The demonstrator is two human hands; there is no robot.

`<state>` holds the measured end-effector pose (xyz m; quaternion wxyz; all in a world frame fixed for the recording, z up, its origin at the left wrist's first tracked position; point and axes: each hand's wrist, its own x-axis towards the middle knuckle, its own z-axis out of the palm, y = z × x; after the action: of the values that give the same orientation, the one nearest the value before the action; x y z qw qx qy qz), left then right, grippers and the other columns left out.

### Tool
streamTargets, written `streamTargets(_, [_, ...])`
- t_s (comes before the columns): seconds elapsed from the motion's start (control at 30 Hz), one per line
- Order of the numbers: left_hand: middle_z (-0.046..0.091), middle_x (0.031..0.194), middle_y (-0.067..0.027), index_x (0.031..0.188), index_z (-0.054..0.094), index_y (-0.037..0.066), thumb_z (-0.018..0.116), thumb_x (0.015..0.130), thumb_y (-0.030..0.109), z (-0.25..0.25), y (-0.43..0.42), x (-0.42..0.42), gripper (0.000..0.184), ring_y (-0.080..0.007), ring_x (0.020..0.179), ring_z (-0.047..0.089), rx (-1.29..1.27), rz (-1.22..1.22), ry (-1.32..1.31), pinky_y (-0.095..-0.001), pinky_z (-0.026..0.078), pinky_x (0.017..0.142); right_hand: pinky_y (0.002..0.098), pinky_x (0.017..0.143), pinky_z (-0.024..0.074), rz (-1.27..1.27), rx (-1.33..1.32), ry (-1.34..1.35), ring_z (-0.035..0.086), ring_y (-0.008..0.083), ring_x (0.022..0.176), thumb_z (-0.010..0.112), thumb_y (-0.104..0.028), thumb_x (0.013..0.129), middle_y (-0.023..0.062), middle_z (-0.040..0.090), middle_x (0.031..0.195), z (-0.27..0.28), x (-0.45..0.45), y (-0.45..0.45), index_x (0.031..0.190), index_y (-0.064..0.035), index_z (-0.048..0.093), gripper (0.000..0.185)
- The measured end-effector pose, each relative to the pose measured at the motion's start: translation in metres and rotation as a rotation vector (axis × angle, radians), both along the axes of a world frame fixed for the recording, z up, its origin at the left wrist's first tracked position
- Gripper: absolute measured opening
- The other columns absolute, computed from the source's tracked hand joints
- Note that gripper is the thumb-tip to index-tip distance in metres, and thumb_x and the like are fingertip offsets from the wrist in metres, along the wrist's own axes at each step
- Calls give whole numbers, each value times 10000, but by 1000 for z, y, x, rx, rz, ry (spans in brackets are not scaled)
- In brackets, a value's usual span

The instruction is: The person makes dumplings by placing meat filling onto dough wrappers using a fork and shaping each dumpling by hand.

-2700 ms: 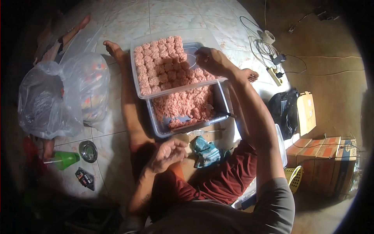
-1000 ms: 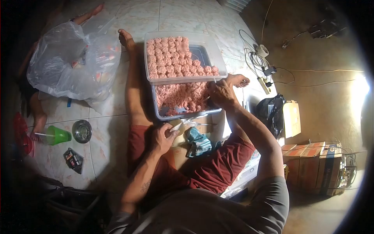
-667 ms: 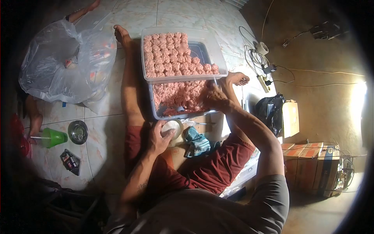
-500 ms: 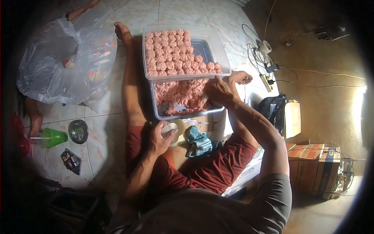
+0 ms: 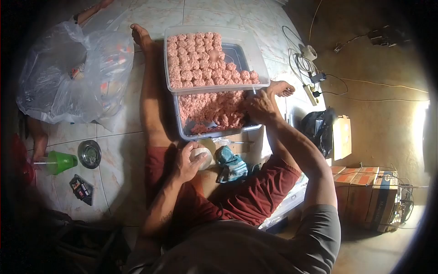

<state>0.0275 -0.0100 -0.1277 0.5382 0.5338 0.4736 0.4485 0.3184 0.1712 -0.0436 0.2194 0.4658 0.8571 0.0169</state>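
Note:
Near my lap, my left hand (image 5: pixel 188 163) is wrapped around a small white bowl (image 5: pixel 203 157), which it tilts a little. My right hand (image 5: pixel 259 108) is at the right side of the lower blue-grey tub (image 5: pixel 200 136), its fingers curled and partly in shadow; what they hold, if anything, is hidden. Loose pink minced meat (image 5: pixel 205 107) fills much of this tub. Resting over its far part is a clear plastic tray (image 5: pixel 246 31) with rows of pink meatballs (image 5: pixel 194 59). A yellowish container (image 5: pixel 209 145) stands just behind the white bowl.
A blue striped cloth (image 5: pixel 232 165) and a fork (image 5: pixel 237 142) lie before my lap. Left are a clear plastic bag (image 5: pixel 41 91), a green cup (image 5: pixel 61 162) and a glass ashtray (image 5: pixel 90 154). Cables with a power strip (image 5: pixel 312 94), a black bag (image 5: pixel 318 132) and cardboard boxes (image 5: pixel 360 196) are right.
My right hand has drawn back from the loose meat to the tub's right side, its fingers curling in. My left hand keeps the white bowl, now turned slightly.

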Motion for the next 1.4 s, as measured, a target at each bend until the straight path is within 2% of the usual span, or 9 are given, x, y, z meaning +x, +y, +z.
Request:
streamTargets(0.27, [644,907,-61,1014,619,21,752,920,187,-1,-3,1,232,-122,854,590,17,-19,62,-307,509,797,503,1053,357,-38,-56,-167,659,226,1041,571,-156,928,68,715,1049,-6,-1,-14,985,-112,713,159])
streamTargets(0.57, [711,889,-83,951,693,13,791,890,205,-5,-4,-1,224,-163,869,680,-65,-168,4,-322,540,799,558,1063,371,-86,-178,367,681,245,1064,634,-137,865,95,750,1022,40,0,-24,1018,-125,771,206])
streamTargets(0.67, [682,875,-2,980,696,49,729,945,227,-1,-3,-3,184,-79,819,610,-107,-201,-120,-267,509,771,453,928,510,-144,-213,552,710,287,971,650,-112,864,130,755,1010,30,27,-26,1047,-70,768,222])
streamTargets(0.87, [651,1316,-150,1343,557,16,590,1007,512,31,25,24,600,-259,1200,644,-485,-198,-976,-394,524,1015,374,808,537,-346,76,907,711,284,894,650,-148,931,164,740,980,33,54,-70,1078,-13,744,221])
streamTargets(0.97, [661,1306,-153,1348,567,22,587,1018,474,53,46,40,560,-271,1182,651,-570,-261,-1127,-398,504,1038,351,779,520,-424,136,1116,693,249,859,617,-123,957,167,723,958,60,33,-102,1133,7,715,240])
streamTargets(1.1, [690,1247,-140,1299,622,23,615,1010,350,32,55,50,437,-240,1161,656,-416,-153,-929,-364,500,1037,429,743,537,-566,213,1250,707,370,821,614,-67,911,217,719,916,39,34,-115,1079,-12,722,207])
streamTargets(1.17, [698,1223,-121,1257,645,25,626,1002,308,44,42,50,382,-227,1138,662,-487,-64,-892,-365,525,996,447,744,529,-467,343,794,690,406,824,617,-90,898,234,710,908,-35,53,-115,1061,-23,715,203])
streamTargets(1.2, [700,1219,-114,1257,643,23,624,1003,297,44,35,44,374,-227,1137,662,-438,-34,-810,-366,531,985,460,752,526,-658,193,1005,671,435,820,623,-108,880,245,699,916,-20,43,-122,1032,-33,707,189])
streamTargets(1.4, [637,1350,-168,1331,579,-36,594,1008,447,32,23,33,581,-301,1240,619,-528,-25,-986,-427,492,1076,395,799,518,-742,20,1280,684,305,868,649,-118,909,198,703,933,2,36,-130,1038,19,667,189])
